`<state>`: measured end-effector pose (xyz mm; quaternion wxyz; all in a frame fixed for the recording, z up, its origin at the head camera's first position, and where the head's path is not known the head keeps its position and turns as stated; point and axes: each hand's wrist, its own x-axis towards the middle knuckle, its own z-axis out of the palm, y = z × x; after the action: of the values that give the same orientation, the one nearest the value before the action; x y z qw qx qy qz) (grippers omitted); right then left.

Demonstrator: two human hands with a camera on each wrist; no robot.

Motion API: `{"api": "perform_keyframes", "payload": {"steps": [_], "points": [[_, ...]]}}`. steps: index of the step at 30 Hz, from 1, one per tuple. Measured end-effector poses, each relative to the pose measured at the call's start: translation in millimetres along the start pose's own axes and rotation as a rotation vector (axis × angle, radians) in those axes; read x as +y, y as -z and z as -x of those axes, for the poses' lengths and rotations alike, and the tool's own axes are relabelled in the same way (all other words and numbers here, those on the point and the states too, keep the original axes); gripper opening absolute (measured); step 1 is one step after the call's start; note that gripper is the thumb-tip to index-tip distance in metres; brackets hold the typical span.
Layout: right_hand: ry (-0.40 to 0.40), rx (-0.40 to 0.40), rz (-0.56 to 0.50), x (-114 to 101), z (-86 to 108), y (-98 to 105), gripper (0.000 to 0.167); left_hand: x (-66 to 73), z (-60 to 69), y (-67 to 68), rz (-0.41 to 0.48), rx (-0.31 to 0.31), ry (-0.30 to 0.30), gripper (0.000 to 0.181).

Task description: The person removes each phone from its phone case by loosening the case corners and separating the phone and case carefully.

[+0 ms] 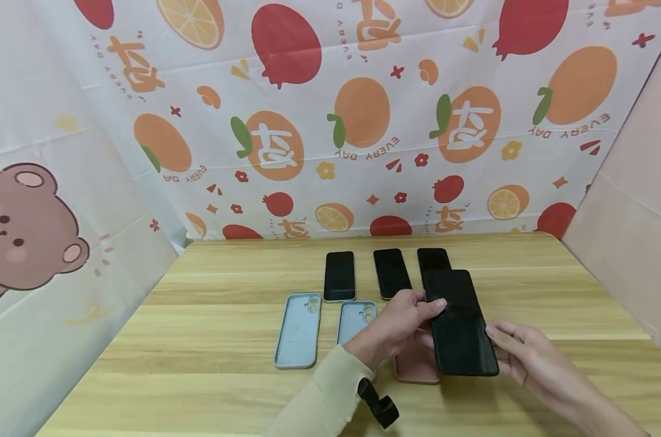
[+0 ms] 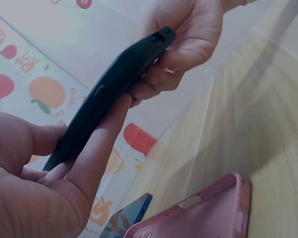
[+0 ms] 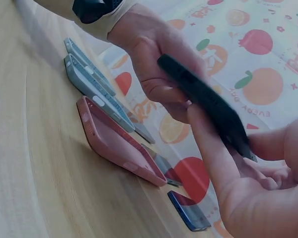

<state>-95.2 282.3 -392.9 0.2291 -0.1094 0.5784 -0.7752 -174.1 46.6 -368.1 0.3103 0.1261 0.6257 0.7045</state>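
Note:
A black phone in a dark case is held between both hands, tilted and raised above the table. My left hand grips its left side, thumb on the dark screen and fingers beneath. At the lower right edge, my right hand pinches it between thumb and fingers. Below the phone lies a pink phone case, open side up and partly covered in the head view. Two light blue cases, a left one and a right one, lie to the left; my left arm partly hides the right one.
Behind the cases lie three dark phones: a left one, a middle one and a right one, the last partly covered by the held phone. The wooden table ends at a fruit-print cloth. Pale cloth walls flank both sides.

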Motion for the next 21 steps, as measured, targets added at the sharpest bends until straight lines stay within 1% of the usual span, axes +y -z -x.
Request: {"api": "perform_keyframes", "payload": {"steps": [2,5,7,8,11,15,18,21], "points": [[-0.016,-0.018,0.016,1.2,3.1,3.0,0.045,0.4,0.1,-0.8,-0.009,0.009,-0.006,0.023],[-0.041,-0.048,0.048,3.1,7.5,7.4,0.064,0.7,0.7,-1.6,-0.019,0.016,-0.012,0.023],[-0.054,-0.086,0.059,4.2,9.8,10.3,0.069,0.5,0.9,-1.7,-0.02,0.018,-0.014,0.023],[-0.047,-0.114,0.059,4.9,10.8,11.9,0.071,0.3,1.0,-1.6,-0.023,0.018,-0.015,0.023],[-0.057,-0.179,0.029,5.3,14.0,15.3,0.072,-0.5,0.6,-1.1,-0.02,0.012,-0.012,0.024],[-0.057,-0.215,0.014,5.3,17.1,16.6,0.072,-1.2,-0.4,0.1,0.017,-0.01,-0.001,0.026],[-0.023,-0.255,-0.008,6.8,16.8,16.0,0.068,-2.0,-0.8,1.2,0.055,-0.032,0.006,0.026],[0.026,-0.304,-0.042,10.5,16.1,15.3,0.063,-2.7,-0.5,2.1,0.074,-0.049,0.002,0.026]]}}
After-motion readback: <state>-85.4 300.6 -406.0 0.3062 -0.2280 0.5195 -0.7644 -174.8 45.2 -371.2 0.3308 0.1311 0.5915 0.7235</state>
